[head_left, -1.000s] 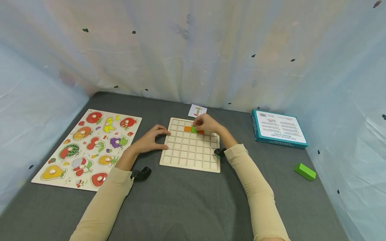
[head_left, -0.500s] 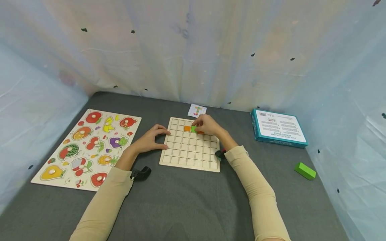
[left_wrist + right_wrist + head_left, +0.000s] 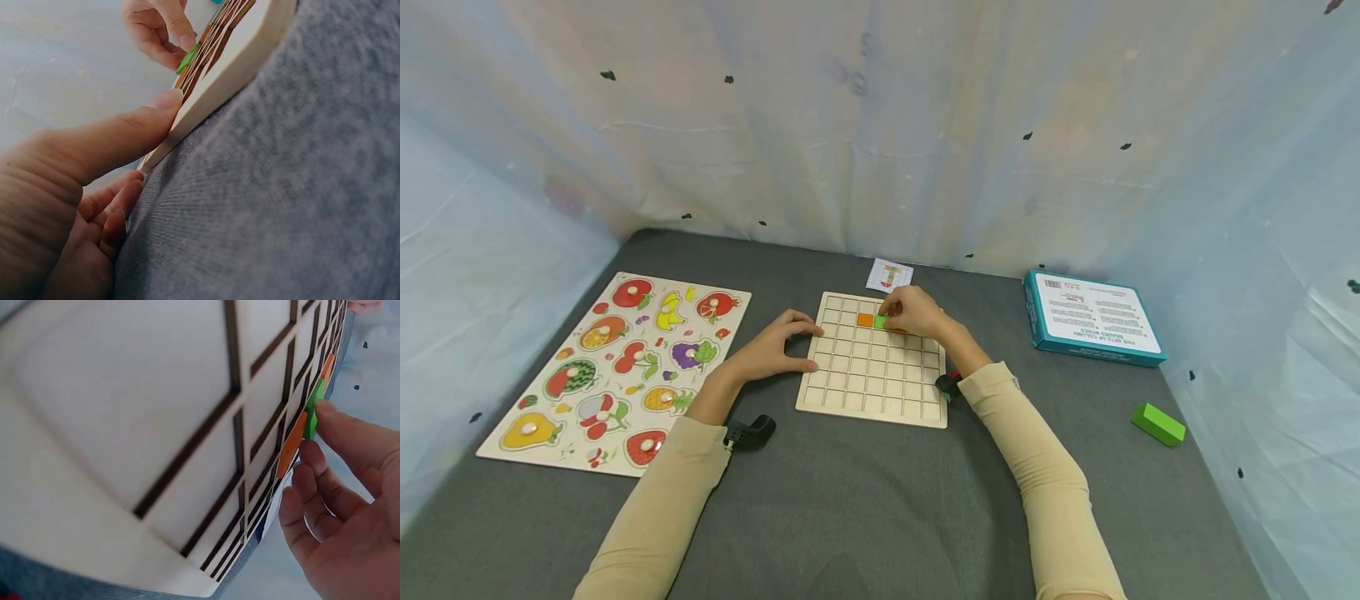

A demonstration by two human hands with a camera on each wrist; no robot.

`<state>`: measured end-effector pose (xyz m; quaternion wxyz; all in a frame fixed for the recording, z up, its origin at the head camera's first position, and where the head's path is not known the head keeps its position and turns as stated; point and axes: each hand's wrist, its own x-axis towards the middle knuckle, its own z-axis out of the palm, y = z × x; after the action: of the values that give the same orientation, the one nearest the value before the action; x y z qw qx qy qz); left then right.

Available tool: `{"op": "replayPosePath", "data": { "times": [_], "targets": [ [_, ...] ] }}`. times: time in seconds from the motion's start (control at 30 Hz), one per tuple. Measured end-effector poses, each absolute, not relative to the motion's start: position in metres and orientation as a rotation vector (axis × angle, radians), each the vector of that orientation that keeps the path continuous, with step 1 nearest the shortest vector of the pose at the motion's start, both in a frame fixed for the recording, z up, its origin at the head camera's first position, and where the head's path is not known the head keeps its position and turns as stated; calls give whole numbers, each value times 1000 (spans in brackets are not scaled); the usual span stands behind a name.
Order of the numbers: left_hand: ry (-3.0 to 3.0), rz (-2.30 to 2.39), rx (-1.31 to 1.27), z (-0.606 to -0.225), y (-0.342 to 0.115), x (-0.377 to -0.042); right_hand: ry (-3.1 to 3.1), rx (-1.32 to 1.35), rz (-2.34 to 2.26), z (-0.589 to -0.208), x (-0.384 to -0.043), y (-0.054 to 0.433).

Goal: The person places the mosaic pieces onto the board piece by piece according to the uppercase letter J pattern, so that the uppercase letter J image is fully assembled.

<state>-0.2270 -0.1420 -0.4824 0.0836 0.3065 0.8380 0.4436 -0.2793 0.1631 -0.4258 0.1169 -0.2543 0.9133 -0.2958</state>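
A pale wooden grid board (image 3: 871, 407) lies on the grey cloth. My left hand (image 3: 769, 350) is at its left side, the thumb and fingertips spread apart and touching the edge. Over the board's far rows, my right hand (image 3: 917, 312) pinches a small green tile (image 3: 315, 394) between thumb and forefinger. This tile looks slightly tilted in its cell in the right wrist view. One orange tile (image 3: 865, 320) sits on its left, and a second orange tile (image 3: 292, 447) on its right, mostly hidden by my hand in the head view.
Behind the board lies a small pattern card (image 3: 889, 275). A fruit puzzle board (image 3: 617, 375) is on the left, partly under my left arm. A teal box (image 3: 1093, 319) stands back right, with a green block (image 3: 1158, 425) nearer the right edge.
My right hand has shifted very slightly, its fingers lower around the green tile and covering more of the right orange tile. The left hand stays at the board's edge.
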Motion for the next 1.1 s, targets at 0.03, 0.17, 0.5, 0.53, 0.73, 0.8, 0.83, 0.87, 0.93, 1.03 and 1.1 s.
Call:
{"op": "replayPosePath", "data": {
  "times": [0.03, 0.17, 0.5, 0.53, 0.73, 0.8, 0.83, 0.87, 0.93, 1.03, 1.1],
  "targets": [
    [2500, 1326, 915, -482, -142, -227, 2672, -739, -861, -425, -279, 163],
    [2491, 1332, 917, -480, -141, -226, 2673, -727, -846, -423, -279, 162],
    [2497, 1331, 931, -482, -142, -226, 2656, -730, -834, -422, -280, 161],
    [2498, 1331, 930, -482, -142, -226, 2656, -723, -845, -422, -280, 162],
    [2496, 1323, 933, -480, -142, -226, 2678, -741, -1070, -413, -271, 184],
    [2499, 1322, 934, -479, -142, -226, 2684, -745, -1141, -407, -263, 198],
    [2498, 1323, 933, -478, -142, -226, 2684, -740, -1164, -405, -258, 206],
    [2500, 1323, 933, -478, -142, -225, 2683, -744, -1171, -403, -251, 215],
    [2498, 1323, 928, -478, -141, -225, 2678, -738, -1166, -403, -236, 234],
    [2496, 1321, 923, -478, -140, -224, 2679, -727, -1121, -409, -210, 263],
    [2500, 1320, 918, -478, -139, -224, 2696, -702, -1091, -415, -194, 281]
  ]
}}
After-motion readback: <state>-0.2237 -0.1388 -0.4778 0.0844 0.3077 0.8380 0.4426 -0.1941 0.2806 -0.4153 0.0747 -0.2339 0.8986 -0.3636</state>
